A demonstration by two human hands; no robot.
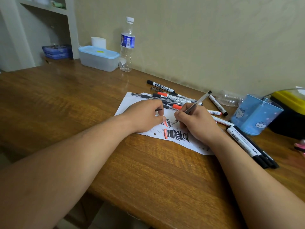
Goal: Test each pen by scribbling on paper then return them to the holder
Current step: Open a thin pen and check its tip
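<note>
Two hands work over the paper (132,103) on the bench (82,100). The right hand (196,121) has its grip clenched around a slim clear pen (198,101), tip touching the sheet beside black and orange scribbles (176,134). The left hand (145,116) presses the paper flat and pinches a small dark piece, probably the cap (158,110), though that is hard to tell. More pens and markers (171,96) lie heaped at the sheet's far edge, others (247,146) to the right near the blue holder (255,114). Judging by its look, the pen is light, stiff and smooth-barrelled, so it is best taken low, near the tip, for scribbling, and by mid-barrel for dropping into the holder.
</note>
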